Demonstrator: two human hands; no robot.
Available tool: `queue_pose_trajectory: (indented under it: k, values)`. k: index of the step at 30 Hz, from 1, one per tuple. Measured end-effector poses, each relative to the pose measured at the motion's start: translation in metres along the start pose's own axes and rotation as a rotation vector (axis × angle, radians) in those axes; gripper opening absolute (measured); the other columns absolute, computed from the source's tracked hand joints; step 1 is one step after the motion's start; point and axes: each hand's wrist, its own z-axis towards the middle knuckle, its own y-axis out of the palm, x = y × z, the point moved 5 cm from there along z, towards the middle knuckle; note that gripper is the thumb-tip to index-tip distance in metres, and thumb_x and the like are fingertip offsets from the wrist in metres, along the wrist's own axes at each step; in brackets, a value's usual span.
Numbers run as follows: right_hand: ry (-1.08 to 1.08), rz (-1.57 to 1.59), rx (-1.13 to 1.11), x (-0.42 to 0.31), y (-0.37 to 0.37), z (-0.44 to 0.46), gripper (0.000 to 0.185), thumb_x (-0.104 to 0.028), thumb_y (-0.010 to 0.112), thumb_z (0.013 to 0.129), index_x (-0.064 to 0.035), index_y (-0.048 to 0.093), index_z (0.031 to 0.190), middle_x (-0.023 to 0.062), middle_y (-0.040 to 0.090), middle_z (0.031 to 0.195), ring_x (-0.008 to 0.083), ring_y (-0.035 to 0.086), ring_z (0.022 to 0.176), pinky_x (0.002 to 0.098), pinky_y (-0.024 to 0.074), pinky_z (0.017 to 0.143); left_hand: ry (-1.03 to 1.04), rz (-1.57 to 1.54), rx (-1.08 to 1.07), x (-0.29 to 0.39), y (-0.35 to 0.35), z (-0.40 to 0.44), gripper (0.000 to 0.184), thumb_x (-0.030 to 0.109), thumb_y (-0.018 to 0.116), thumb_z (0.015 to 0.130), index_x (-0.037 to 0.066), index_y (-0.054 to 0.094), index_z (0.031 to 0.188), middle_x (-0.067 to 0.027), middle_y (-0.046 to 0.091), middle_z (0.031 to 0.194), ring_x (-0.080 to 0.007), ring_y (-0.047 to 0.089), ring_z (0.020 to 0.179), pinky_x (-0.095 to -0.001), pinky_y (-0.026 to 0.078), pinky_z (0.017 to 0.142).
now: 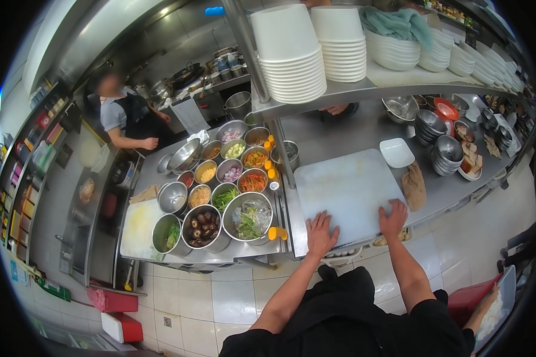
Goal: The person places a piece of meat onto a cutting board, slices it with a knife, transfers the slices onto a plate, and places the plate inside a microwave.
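A large white cutting board (345, 190) lies on the steel counter in front of me. My left hand (322, 234) rests on the board's near left corner, its fingers spread and nothing in it. Near the board's right edge, my right hand (393, 218) lies with its fingers apart, also holding nothing. Just beyond the board's right side are a square white dish (396, 153) and, closer to my right hand, a brown cloth (414, 187).
Metal pots of cut vegetables and mushrooms (205, 226) crowd the left counter. Stacked white bowls (292, 77) fill the overhead shelf. Metal bowls (446, 154) stand at the right. A person (128, 116) stands at the back left; another person's arm (485, 309) shows at the lower right.
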Motion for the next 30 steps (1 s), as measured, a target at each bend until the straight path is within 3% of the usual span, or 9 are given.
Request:
queue_pose_trajectory:
  k: [30]
  values:
    - [0.016,-0.005,-0.016,0.0016,0.0011,-0.0001,0.041,-0.022,0.074,0.072,-0.009,0.059,0.108,0.0105,0.056,0.119,0.0325,0.047,0.118,0.0468,0.0348,0.099,-0.008,0.013,-0.002,-0.0005,0.001,0.0,0.051,0.037,0.058,0.089,0.003,0.058,0.126,-0.0139,0.048,0.144,-0.032,0.04,0.136,-0.0558,0.021,0.113]
